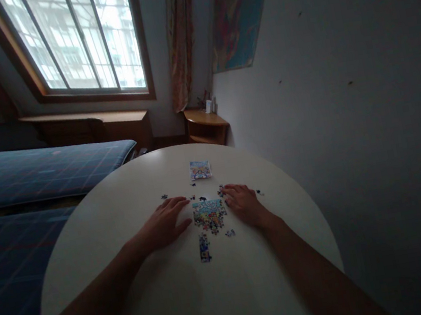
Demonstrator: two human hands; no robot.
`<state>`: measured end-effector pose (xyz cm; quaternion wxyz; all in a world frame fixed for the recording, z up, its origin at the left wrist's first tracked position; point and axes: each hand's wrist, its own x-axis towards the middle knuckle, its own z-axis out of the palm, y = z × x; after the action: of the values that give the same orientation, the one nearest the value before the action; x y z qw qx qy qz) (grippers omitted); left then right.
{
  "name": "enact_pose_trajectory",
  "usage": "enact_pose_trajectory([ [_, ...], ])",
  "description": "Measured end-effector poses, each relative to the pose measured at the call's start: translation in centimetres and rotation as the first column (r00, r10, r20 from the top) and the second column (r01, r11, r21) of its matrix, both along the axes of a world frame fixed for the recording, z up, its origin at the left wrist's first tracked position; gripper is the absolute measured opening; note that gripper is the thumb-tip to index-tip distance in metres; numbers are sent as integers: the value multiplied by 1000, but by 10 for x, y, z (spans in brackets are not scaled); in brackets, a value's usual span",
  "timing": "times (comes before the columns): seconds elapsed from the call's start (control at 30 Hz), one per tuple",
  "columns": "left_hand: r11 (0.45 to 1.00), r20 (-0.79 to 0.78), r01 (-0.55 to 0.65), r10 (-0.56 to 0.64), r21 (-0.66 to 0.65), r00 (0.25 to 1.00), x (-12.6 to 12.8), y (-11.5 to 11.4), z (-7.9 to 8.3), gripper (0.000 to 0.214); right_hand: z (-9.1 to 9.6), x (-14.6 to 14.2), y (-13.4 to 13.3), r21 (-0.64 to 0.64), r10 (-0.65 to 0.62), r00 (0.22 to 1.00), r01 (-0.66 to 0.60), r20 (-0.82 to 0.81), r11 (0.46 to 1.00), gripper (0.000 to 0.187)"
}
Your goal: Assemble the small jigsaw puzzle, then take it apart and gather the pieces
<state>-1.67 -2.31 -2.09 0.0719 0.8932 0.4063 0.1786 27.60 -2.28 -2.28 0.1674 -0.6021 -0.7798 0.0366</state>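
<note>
A partly joined jigsaw puzzle [209, 214] lies flat between my hands, its lower and right edges ragged. My left hand [168, 222] rests on the table left of it, fingers stretched out and thumb apart, holding nothing. To the right, my right hand [245, 204] lies with its fingers extended; the fingertips reach loose puzzle pieces [221, 190] by the puzzle's upper right corner. Whether they press on a piece is too small to tell. A joined strip of puzzle pieces [204, 248] sits below the puzzle, with a small piece cluster [230, 233] to its right.
Beyond the puzzle lies a small picture card or packet [200, 170] on the round white table [140, 174]. Loose pieces [164, 196] are scattered at left, and another piece [260, 192] lies at right. A bed [42, 166] adjoins the left side; a wall [351, 128] runs along the right.
</note>
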Motion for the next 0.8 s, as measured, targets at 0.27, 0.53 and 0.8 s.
enact_pose_trajectory([
  [0.27,980,-33,-199,200,29,979,-14,9,-1,40,-3,10,10,-14,-26,1000,26,-7,1000,41],
  [0.53,948,-98,-316,312,-24,945,-20,10,3,38,-1,16,12,-70,-107,994,106,-7,992,43],
  [0.8,960,-67,-280,278,-18,958,-21,12,1,33,-2,18,15,-13,-52,998,52,-44,999,34],
])
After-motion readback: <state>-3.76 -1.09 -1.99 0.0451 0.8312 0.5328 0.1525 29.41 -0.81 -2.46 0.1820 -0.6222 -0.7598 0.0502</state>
